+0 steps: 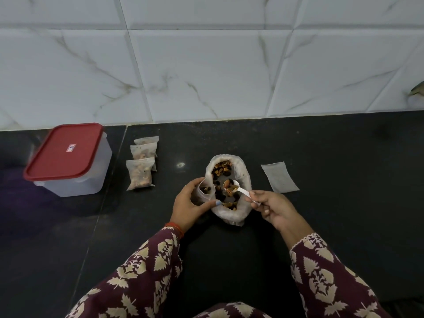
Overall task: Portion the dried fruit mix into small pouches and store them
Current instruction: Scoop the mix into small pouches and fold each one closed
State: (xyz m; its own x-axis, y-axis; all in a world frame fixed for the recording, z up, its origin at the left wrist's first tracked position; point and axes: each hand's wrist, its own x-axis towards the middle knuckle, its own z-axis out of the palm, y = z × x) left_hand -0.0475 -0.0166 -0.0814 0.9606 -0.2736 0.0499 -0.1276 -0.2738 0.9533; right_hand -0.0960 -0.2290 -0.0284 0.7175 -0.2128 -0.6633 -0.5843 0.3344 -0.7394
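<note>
**Filling the fourth pouch from the bulk bag**

My left hand (pixel 190 203) curls round a small pouch (pixel 205 191), thumb and fingers holding its mouth open and upright against the near-left rim of the bag (pixel 243 173). My right hand (pixel 273 208) pinches the handle of a white spoon (pixel 238 188), whose bowl carries a load of fruit mix (pixel 230 187) and hovers over the bag, just beside the pouch mouth. To do this step well, I judge that the bowl should cross the pouch rim before tipping, with the mouth kept wide and over the bag, so that spilled pieces fall back into the stock. The pouch already shows a few dark pieces inside. The bag, its top rolled down, holds the remaining mix. Right of it lies one flat empty pouch (pixel 279 177). Farther left, three filled pouches (pixel 141 166) lie overlapped in a row. Beyond them stands the box (pixel 68 177) with its red lid (pixel 64 151) on; its contents cannot be told.
</note>
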